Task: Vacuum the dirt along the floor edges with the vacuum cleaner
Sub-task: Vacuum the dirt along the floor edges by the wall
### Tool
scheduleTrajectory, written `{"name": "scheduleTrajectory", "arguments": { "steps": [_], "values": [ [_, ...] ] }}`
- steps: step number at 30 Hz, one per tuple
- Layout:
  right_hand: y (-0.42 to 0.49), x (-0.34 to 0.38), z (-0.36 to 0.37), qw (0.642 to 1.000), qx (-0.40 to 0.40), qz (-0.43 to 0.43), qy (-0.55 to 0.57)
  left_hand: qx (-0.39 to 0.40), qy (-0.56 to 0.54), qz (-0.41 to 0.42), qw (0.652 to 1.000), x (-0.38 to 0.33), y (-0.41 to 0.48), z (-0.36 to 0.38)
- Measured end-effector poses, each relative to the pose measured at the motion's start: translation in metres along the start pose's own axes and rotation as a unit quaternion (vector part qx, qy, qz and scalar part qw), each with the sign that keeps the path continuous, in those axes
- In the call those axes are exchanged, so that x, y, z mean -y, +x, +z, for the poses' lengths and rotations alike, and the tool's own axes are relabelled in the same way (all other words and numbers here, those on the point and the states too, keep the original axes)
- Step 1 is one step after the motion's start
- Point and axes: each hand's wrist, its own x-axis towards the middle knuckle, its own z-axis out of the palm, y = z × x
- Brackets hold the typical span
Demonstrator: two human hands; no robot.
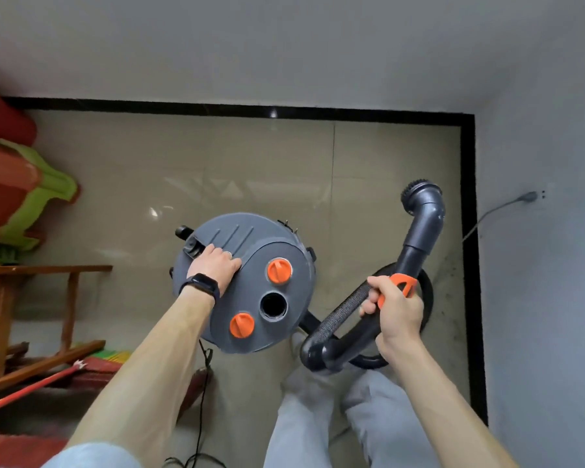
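Right hand (397,309) curled round the hose handle (404,287), I have its brush nozzle (419,194) pointing ahead of me, close to the right-hand floor edge (470,231).

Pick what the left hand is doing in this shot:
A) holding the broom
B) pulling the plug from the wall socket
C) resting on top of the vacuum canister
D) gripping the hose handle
C: the left hand rests on the grey lid of the vacuum canister, while it is the right hand that grips the hose handle.
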Motion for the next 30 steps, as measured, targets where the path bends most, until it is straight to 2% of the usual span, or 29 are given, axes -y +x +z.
{"name": "scheduleTrajectory", "arguments": {
  "steps": [5,10,12,14,17,19,21,24,26,30],
  "values": [
    [-0.014,0.018,-0.05,0.997,-0.015,0.044,0.068,0.022,0.029,-0.021,0.999,-0.022,-0.019,0.003],
    [-0.024,-0.001,-0.122,0.991,-0.028,0.066,0.112,0.062,-0.001,-0.094,0.994,-0.053,-0.042,0.006],
    [-0.027,-0.023,-0.145,0.994,-0.036,0.058,0.085,0.056,-0.053,-0.14,0.987,-0.071,-0.049,0.008],
    [-0.03,-0.054,-0.161,0.998,-0.007,0.048,0.027,0.037,-0.106,-0.184,0.976,-0.081,-0.055,0.011],
    [-0.035,-0.106,-0.175,0.997,0.04,0.029,-0.057,0.028,-0.05,-0.174,0.983,-0.082,-0.062,0.014],
    [-0.04,-0.133,-0.173,0.995,0.057,0.024,-0.074,0.037,-0.046,-0.19,0.98,-0.083,-0.067,0.018],
    [-0.044,-0.151,-0.162,0.996,0.059,0.026,-0.064,0.033,-0.115,-0.203,0.972,-0.088,-0.069,0.027],
    [-0.049,-0.17,-0.132,0.995,0.069,0.05,-0.042,-0.011,-0.247,-0.181,0.952,-0.091,-0.072,0.048],
    [-0.047,-0.182,-0.105,0.994,0.076,0.061,-0.039,-0.054,-0.284,-0.159,0.944,-0.09,-0.072,0.061],
    [-0.044,-0.211,-0.053,0.981,0.112,0.027,-0.155,-0.09,-0.278,-0.144,0.945,-0.093,-0.079,0.085]
  ]
}}
